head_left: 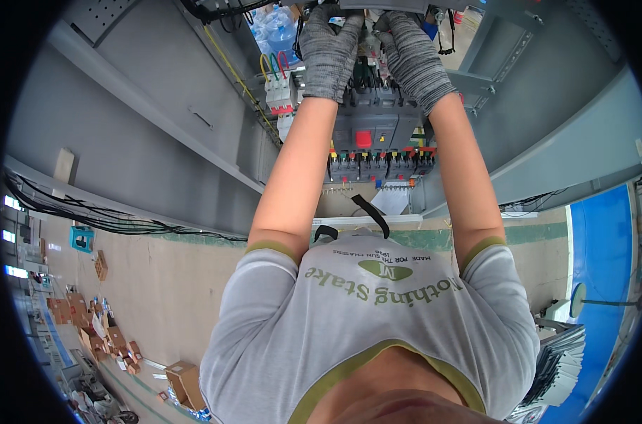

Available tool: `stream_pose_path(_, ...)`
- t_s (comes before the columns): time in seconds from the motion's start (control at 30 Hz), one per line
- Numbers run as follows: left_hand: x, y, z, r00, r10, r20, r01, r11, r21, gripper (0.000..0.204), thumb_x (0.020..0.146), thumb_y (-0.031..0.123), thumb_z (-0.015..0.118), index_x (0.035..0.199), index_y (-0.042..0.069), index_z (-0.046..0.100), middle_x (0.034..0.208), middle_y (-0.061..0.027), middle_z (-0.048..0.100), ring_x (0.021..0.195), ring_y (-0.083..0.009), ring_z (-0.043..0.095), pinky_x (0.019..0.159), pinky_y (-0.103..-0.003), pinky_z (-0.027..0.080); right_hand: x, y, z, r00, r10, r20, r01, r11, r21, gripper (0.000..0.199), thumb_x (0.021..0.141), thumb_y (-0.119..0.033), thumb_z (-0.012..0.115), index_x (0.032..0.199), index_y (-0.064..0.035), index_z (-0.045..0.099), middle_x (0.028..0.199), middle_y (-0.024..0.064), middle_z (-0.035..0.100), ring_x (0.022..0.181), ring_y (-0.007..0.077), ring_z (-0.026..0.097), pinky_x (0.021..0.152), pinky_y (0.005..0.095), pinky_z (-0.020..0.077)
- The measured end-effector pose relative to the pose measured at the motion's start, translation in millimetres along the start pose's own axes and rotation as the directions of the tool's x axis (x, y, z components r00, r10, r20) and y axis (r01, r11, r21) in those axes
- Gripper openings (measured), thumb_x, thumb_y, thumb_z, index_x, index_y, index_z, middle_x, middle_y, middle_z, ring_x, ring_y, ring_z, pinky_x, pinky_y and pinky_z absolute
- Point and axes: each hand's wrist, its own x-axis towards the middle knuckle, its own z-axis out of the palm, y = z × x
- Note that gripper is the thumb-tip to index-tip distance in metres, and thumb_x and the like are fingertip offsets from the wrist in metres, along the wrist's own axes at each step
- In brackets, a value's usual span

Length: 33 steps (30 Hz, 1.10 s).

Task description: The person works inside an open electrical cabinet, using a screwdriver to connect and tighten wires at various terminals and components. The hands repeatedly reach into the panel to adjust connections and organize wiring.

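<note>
Both my hands wear grey knit gloves and reach up inside a grey metal cabinet. My left hand is at the top beside a grey crossbar, its fingers bent and thumb inward. Close by on its right, my right hand also has its fingers curled inward at the bar. What the fingertips hold is hidden near the picture's upper edge. Below the hands sits a dark grey circuit breaker with a red patch. Left of my left hand is a white breaker block with yellow, green and red wires.
Grey cabinet panels flank both arms. Black cables run along the lower left edge. A terminal row and a white paper lie below the breaker. Cardboard boxes stand on the floor behind at left.
</note>
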Motion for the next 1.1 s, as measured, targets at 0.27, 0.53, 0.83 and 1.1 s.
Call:
stream_pose_path(0.27, 8.0, -5.7, 2.4, 0.998, -0.054, -0.012, 0.054, 0.998, 0.01, 0.038, 0.073, 0.008, 0.069, 0.107, 0.001, 0.056, 0.092, -0.0079, 0.062, 0.078, -0.015, 0.057, 0.069, -0.028, 0.047, 1.6, 0.2, 9.2, 0.993, 0.118, 0.01, -0.118, 0.984, 0.136, 0.014, 0.081, -0.007, 0.057, 0.095, -0.0049, 0.054, 0.089, 0.0179, 0.058, 0.091, 0.0335, 0.057, 0.08, 0.04, 0.0466)
stream_pose_path(0.53, 13.0, -5.6, 12.9, 0.999, 0.033, 0.04, -0.012, 0.897, -0.442, 0.066, 0.07, -0.007, 0.063, 0.129, 0.003, 0.035, 0.114, -0.0102, 0.052, 0.103, -0.0188, 0.052, 0.079, -0.028, 0.047, 19.9, 39.9, 39.9, 0.72, 0.382, 0.579, -0.417, -0.428, 0.802, 0.011, 0.089, -0.016, 0.048, 0.085, -0.0093, 0.056, 0.069, 0.0052, 0.056, 0.058, 0.0177, 0.054, 0.053, 0.0342, 0.0453)
stream_pose_path(0.83, 16.5, -10.9, 1.5, 0.987, 0.122, 0.104, -0.066, 0.9, -0.431, 0.069, 0.07, -0.007, 0.063, 0.131, 0.006, 0.033, 0.122, -0.011, 0.05, 0.107, -0.021, 0.05, 0.087, -0.03, 0.044, 28.4, 10.2, 25.7, 0.744, 0.468, 0.477, -0.411, -0.242, 0.879, 0.01, 0.091, -0.015, 0.046, 0.081, -0.0156, 0.048, 0.066, 0.0002, 0.045, 0.052, 0.0116, 0.04, 0.045, 0.0282, 0.04)
stream_pose_path(1.1, 23.3, -22.3, 2.3, 0.992, 0.118, 0.047, -0.08, 0.865, -0.495, 0.056, 0.08, -0.001, 0.056, 0.131, 0.003, 0.033, 0.121, -0.0129, 0.051, 0.108, -0.0224, 0.051, 0.092, -0.031, 0.04, 28.5, 50.3, 40.7, 0.987, 0.163, 0.012, -0.156, 0.961, -0.226, 0.026, 0.081, -0.018, 0.056, 0.104, -0.0041, 0.055, 0.092, 0.0205, 0.06, 0.089, 0.0371, 0.056, 0.079, 0.0421, 0.0445)
